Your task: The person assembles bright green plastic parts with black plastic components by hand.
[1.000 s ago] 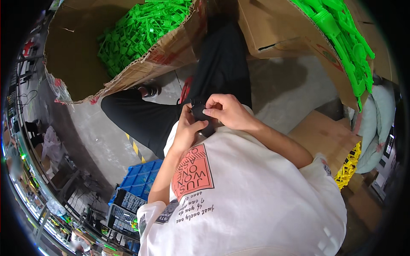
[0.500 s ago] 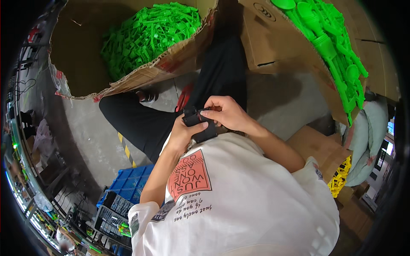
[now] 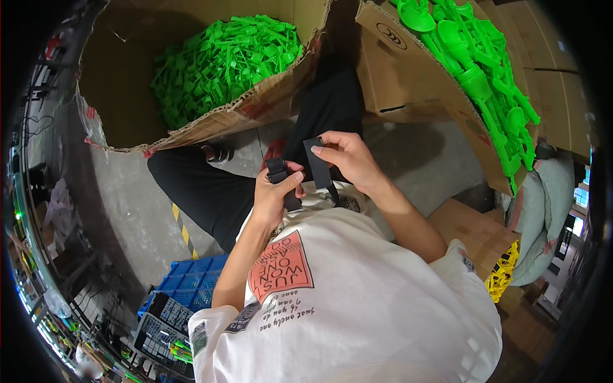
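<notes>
In front of my waist, my left hand [image 3: 273, 195] is closed on a black strap piece with a buckle-like end [image 3: 276, 168]. The thumb lies across it, and its lower end [image 3: 292, 203] sticks out below the fingers. To the right, my right hand [image 3: 350, 159] pinches a wide, flat black strap [image 3: 317, 167] between thumb and fingers. This strap hangs toward my shirt hem, where it narrows or folds. A gap lies between the two black pieces. Whether they join behind my waist is hidden.
Ahead, a torn cardboard box [image 3: 191, 133] holds many green plastic parts [image 3: 223, 67]. A second carton [image 3: 399, 83] at the right bears green pieces with spoon-like ends [image 3: 472, 76]. Blue crates [image 3: 191, 281] stand at lower left, yellow parts [image 3: 503, 271] and pale sacks [image 3: 543, 210] at right.
My hands have moved apart. The right one has gone up and right with the wide black strap, which was against the left hand's piece before. The left hand has stayed nearly in place.
</notes>
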Available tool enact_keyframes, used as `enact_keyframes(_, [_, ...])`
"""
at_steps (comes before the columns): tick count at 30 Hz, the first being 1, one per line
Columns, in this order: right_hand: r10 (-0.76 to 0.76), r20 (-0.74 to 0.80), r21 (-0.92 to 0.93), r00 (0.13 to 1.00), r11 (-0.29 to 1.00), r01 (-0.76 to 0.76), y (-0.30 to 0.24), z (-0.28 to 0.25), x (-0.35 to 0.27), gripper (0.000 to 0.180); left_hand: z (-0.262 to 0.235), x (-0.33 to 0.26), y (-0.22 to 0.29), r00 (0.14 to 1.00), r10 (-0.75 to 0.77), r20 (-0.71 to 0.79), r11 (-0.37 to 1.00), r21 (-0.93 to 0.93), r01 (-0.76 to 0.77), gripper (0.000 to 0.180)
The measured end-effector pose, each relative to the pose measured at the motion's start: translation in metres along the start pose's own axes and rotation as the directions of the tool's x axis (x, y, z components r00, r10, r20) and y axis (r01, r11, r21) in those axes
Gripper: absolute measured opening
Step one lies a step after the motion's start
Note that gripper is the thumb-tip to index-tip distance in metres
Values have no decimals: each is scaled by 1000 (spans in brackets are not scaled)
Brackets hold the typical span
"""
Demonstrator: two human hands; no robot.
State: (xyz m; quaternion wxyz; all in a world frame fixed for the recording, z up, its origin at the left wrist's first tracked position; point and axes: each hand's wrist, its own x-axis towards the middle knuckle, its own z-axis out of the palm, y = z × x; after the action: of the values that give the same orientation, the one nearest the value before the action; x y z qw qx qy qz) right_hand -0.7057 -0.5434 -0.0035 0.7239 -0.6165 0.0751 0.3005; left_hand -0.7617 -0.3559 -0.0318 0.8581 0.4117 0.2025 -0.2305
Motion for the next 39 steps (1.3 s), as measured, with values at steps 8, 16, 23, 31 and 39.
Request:
enact_keyframes(8, [-81,120,-264,989,958,111,-17,3,-3,18,17,10,35,974,189,-122,975,143,-171,17])
enact_keyframes(16, [-101,153,-324,983,935,147,-23,2,-6,30,11,9,40,980,193,-39,980,61,-190,18])
enact_keyframes(23, [-188,74,-305,979,931,202,-5,-9,-15,35,103,18,129,845,531,62,703,523,-481,11])
enact_keyframes(31, [-311,-161,-295,937,921,254,0,-16,-24,22,222,62,185,474,649,595,-378,793,-478,22])
enact_keyframes(39, [-341,-200,-346,919,902,259,1,-22,-30,19,261,95,168,587,515,625,-531,770,-354,24])
